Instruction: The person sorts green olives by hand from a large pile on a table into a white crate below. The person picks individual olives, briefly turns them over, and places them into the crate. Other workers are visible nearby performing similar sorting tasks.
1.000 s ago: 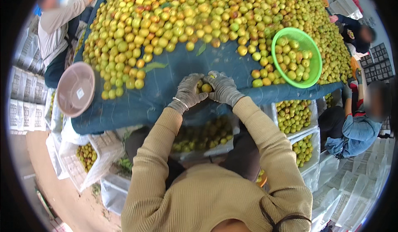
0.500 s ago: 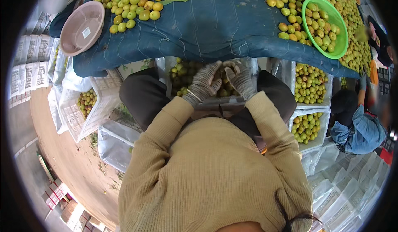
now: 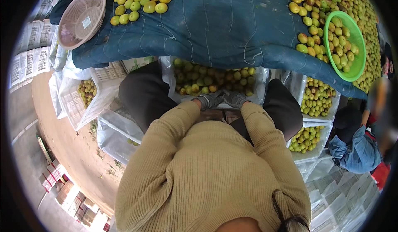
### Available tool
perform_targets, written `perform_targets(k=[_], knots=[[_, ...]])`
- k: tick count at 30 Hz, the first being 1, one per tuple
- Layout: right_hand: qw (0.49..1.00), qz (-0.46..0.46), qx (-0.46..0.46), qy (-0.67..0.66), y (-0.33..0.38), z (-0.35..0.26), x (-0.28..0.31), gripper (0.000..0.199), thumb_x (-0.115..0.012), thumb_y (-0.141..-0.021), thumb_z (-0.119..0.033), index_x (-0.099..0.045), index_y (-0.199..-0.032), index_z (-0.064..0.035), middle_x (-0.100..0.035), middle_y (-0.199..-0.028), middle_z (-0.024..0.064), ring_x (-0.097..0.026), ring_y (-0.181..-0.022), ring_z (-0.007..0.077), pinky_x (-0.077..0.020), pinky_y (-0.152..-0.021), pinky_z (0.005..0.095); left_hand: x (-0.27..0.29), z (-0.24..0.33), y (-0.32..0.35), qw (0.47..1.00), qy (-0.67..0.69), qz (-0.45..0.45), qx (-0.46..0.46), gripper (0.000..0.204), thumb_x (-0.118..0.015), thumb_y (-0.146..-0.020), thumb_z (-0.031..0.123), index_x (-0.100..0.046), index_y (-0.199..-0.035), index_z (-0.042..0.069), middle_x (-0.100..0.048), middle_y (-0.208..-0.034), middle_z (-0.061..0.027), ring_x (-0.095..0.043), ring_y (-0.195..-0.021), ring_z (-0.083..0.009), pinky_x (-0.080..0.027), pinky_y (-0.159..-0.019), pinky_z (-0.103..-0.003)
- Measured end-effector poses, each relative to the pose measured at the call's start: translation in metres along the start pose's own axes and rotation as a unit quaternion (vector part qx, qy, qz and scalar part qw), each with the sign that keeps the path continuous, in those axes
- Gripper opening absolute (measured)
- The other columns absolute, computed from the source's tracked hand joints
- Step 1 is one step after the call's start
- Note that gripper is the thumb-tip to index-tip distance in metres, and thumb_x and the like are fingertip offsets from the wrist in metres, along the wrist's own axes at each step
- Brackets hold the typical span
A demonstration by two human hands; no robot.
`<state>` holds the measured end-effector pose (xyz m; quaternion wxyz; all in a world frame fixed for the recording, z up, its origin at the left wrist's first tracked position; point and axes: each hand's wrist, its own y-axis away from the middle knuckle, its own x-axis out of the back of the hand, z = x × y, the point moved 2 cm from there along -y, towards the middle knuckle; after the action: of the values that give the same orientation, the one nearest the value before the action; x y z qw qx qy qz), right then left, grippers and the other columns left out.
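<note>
My left hand (image 3: 209, 100) and my right hand (image 3: 235, 99), both in grey gloves, are close together at the near rim of a crate between my knees. Their fingers look curled in, with the fingertips nearly meeting; what they hold, if anything, is hidden. Clear plastic film (image 3: 167, 75) lines the crate, and small round green-yellow fruits (image 3: 199, 77) with some brownish ones fill it. The crate's far side lies in shadow beneath the overhanging edge of a dark blue cloth (image 3: 224, 29).
On the cloth lie more fruits (image 3: 141, 0), a pinkish basket (image 3: 66, 29) and a tilted green basket (image 3: 359, 68) of fruit. Lined fruit crates (image 3: 317, 118) stand at right, a white crate (image 3: 83, 116) at left. Another person (image 3: 356, 149) sits at far right.
Both hands have drawn back from over the fruit to the crate's near rim, uncovering the fruit. The view has shifted slightly.
</note>
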<state>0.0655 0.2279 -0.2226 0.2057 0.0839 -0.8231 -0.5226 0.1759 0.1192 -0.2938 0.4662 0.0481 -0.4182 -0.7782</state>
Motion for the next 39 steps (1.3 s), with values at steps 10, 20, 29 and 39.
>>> perform_targets(k=[10, 20, 29, 39], knots=[[0.987, 0.140, 0.036, 0.068, 0.001, -0.014, 0.071, 0.044, -0.039, -0.095, -0.031, -0.053, -0.130, -0.0082, -0.049, -0.136, 0.0167, -0.048, -0.125, 0.0308, -0.0374, -0.102, 0.0407, 0.082, -0.014, 0.004, 0.961, -0.270, -0.013, 0.063, 0.046, -0.038, -0.098, 0.031, -0.043, -0.138, 0.010, -0.045, -0.140, -0.0155, -0.045, -0.128, -0.0306, -0.036, -0.105, -0.042], [0.894, 0.421, 0.147, -0.040, 0.183, -0.010, 0.140, 0.029, -0.050, -0.090, -0.028, -0.060, -0.113, -0.0143, -0.062, -0.115, 0.0099, -0.055, -0.113, 0.0303, -0.0422, -0.096, 0.0444, 0.129, 0.051, 0.014, 0.864, -0.486, 0.133, -0.011, 0.039, -0.043, -0.097, 0.026, -0.053, -0.130, 0.006, -0.058, -0.124, -0.0161, -0.057, -0.110, -0.0346, -0.047, -0.091, -0.043], [0.422, 0.735, -0.040, -0.530, 0.311, 0.308, 0.214, 0.057, -0.068, -0.085, -0.021, -0.043, -0.134, -0.0068, -0.052, -0.126, 0.0147, -0.053, -0.112, 0.0285, -0.0491, -0.091, 0.0423, 0.150, 0.219, 0.064, 0.929, 0.128, 0.132, -0.321, 0.032, -0.059, -0.093, 0.016, -0.058, -0.122, 0.003, -0.066, -0.113, -0.0126, -0.062, -0.105, -0.0212, -0.049, -0.089, -0.032], [0.458, 0.553, 0.134, -0.683, 0.299, 0.355, 0.233, 0.031, -0.063, -0.082, -0.014, -0.055, -0.110, -0.0039, -0.061, -0.097, 0.0110, -0.060, -0.076, 0.0228, -0.0522, -0.060, 0.0377, 0.205, 0.370, -0.031, 0.905, 0.021, 0.203, -0.373, 0.028, -0.062, -0.088, 0.010, -0.062, -0.116, 0.006, -0.066, -0.103, -0.0102, -0.064, -0.090, -0.0239, -0.051, -0.078, -0.032]])
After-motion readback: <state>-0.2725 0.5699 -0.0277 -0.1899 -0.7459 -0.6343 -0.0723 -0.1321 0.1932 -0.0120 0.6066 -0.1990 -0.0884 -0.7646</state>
